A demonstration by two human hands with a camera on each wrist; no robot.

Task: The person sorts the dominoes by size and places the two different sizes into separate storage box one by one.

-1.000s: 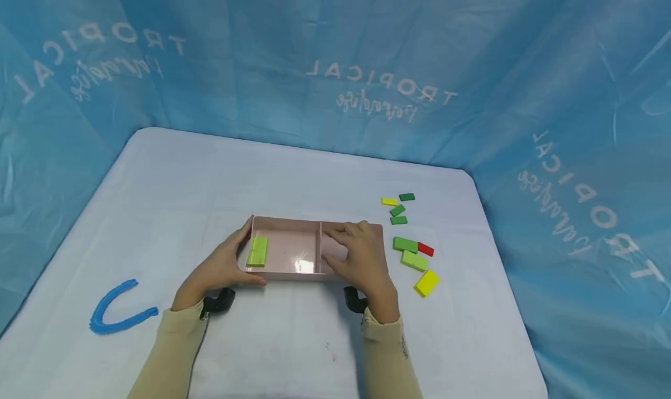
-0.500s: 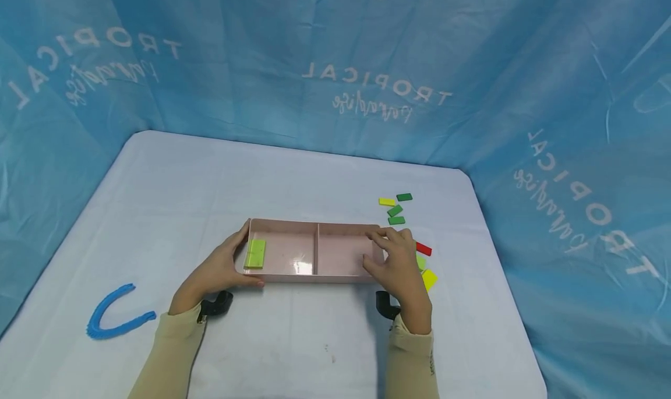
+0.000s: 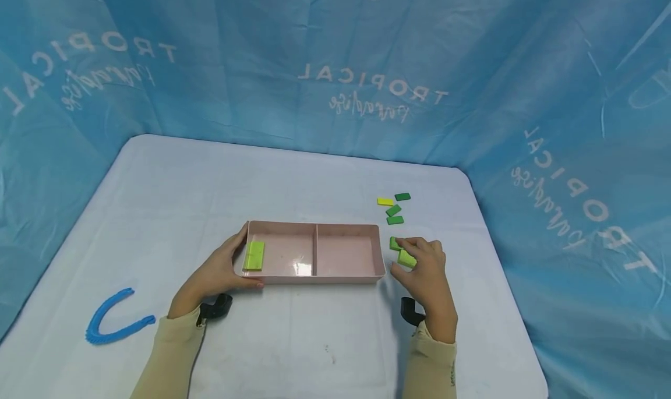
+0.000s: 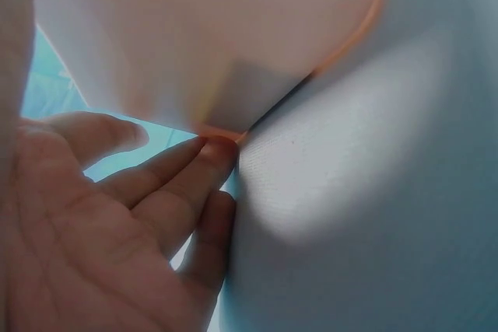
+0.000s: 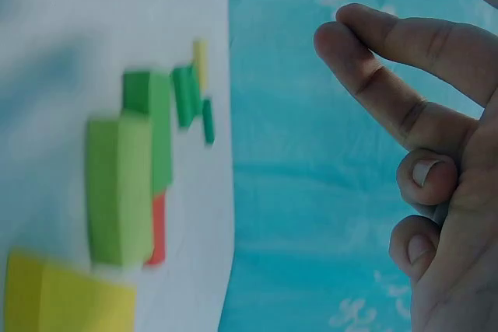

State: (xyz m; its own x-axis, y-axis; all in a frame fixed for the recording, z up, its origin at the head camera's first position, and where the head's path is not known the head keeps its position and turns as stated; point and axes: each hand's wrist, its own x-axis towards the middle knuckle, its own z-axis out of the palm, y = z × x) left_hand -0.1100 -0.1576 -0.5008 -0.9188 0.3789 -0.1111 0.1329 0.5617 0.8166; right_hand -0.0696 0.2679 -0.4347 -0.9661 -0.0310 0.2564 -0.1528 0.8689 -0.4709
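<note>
A pink two-compartment box (image 3: 348, 280) sits across the middle of the table. My left hand (image 3: 222, 268) grips its left end, thumb along the near wall and fingers at the far corner. In the left wrist view those fingertips press the box's corner. Yellow-green pieces (image 3: 254, 256) lie at the left end of the left compartment. To the right of the box, my right hand (image 3: 426, 271) hovers with thumb and fingers apart over a light green block (image 3: 406, 259) and a green block (image 3: 394, 243). A red block (image 5: 158, 227) and a yellow block (image 5: 70, 301) show in the right wrist view, hidden behind the hand from the head.
Several small flat green pieces (image 3: 395, 219) and a yellow piece (image 3: 385, 201) lie behind the blocks. A curved blue ribbed tube (image 3: 105, 326) rests at the left. Blue printed curtains (image 3: 293, 49) surround the white table (image 3: 293, 352).
My right hand has moved right, out of the right compartment, past the box's end and over the blocks. My left hand keeps its grip on the box.
</note>
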